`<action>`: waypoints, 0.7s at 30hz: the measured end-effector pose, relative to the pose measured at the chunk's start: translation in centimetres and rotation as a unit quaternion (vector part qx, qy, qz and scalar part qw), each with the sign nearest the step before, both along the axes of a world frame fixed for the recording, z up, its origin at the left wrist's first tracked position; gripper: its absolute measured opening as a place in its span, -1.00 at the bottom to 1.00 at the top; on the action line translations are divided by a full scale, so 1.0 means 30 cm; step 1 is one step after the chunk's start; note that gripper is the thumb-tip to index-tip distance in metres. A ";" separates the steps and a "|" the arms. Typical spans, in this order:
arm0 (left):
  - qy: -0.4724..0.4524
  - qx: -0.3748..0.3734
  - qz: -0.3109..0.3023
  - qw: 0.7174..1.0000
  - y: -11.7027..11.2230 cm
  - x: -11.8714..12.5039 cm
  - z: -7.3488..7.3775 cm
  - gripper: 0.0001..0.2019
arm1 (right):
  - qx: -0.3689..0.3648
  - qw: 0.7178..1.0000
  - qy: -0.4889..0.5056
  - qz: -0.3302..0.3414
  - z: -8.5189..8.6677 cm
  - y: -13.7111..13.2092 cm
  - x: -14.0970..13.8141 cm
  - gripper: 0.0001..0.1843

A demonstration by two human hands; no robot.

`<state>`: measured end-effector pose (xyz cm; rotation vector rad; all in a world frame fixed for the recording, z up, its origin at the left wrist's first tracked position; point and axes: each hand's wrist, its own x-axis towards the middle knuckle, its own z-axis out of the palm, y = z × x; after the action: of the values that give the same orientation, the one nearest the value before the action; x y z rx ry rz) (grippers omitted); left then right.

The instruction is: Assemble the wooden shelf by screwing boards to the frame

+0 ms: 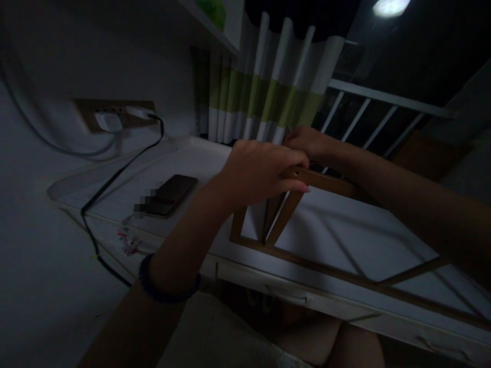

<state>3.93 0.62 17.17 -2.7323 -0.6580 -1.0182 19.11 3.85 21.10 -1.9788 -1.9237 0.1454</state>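
Note:
A brown wooden frame with slanting crosspieces (318, 261) stands on the white desk, its near bottom rail running along the front edge. My left hand (261, 168) is closed over the frame's top left corner, the thumb beneath the top bar and the fingers over it. A small hole shows in that bar beside the fingertips. Just beyond, my right hand (305, 142) is curled at the far side of the same corner. Its fingertips are hidden behind my left hand and the frame, so what they grip cannot be made out.
A dark phone (172, 195) with a beaded charm (128, 241) lies at the desk's left. A black cable (115, 176) hangs from the wall socket (90, 115). Behind the desk are a striped curtain (264, 92) and a white railing (387, 97). Drawers (291, 294) line the desk front.

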 end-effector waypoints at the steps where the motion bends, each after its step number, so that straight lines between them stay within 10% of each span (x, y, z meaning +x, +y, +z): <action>1: 0.000 -0.004 0.000 1.000 -0.001 0.000 0.000 -0.70 | 0.003 1.000 -0.004 -0.003 0.002 -0.002 -0.004 -0.82; 21: -0.018 0.040 0.007 0.999 -0.002 -0.003 -0.001 -0.71 | -0.021 0.999 -0.040 -0.004 0.029 -0.034 -0.021 -0.79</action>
<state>3.85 0.55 17.12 -2.6424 -0.6268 -1.0678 18.47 2.83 21.96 -2.0487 -1.9773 0.1084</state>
